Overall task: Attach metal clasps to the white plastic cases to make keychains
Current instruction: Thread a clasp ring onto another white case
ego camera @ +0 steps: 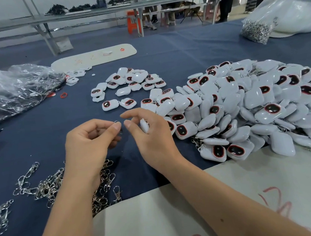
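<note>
My left hand (89, 141) pinches a clasp ring (117, 123) up toward the white case (144, 125) curled in my right hand (148, 135), ready for threading.

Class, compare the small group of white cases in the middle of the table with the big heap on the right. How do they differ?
The small group lies spread out flat, mostly one layer; the big heap is stacked several deep. The small group holds far fewer cases. Clasps show among the big heap's near edge; none are plain in the small group. Both hold white cases with dark, red-rimmed windows on the blue cloth.
</note>
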`<state>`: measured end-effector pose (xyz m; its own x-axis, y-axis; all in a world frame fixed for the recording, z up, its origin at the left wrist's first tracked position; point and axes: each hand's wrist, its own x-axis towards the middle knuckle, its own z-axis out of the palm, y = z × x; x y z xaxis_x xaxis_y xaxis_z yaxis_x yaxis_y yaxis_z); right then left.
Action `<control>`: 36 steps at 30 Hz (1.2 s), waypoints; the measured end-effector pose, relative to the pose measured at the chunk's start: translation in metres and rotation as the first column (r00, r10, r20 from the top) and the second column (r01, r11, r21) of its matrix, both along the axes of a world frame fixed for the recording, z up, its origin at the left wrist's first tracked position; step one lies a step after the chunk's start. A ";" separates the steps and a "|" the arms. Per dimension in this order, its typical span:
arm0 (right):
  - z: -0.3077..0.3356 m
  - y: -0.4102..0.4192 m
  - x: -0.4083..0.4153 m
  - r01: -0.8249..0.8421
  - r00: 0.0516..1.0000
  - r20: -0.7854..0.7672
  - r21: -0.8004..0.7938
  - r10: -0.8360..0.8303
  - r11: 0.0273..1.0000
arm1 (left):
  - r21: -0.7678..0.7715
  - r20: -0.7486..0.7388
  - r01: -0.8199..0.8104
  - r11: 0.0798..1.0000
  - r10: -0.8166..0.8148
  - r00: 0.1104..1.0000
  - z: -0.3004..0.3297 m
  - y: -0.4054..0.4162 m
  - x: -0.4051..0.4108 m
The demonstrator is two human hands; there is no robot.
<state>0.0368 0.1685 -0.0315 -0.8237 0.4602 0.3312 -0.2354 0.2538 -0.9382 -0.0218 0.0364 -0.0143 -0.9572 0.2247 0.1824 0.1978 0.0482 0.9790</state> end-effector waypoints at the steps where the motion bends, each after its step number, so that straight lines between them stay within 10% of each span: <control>1: 0.001 0.000 0.000 -0.022 1.000 -0.007 0.011 0.022 1.000 | 0.000 0.014 0.017 1.000 -0.017 1.000 0.000 0.000 0.000; 36: 0.003 0.003 0.003 -0.206 0.978 0.043 0.055 0.204 0.977 | -0.050 0.072 0.012 0.999 -0.008 0.997 0.001 -0.001 0.001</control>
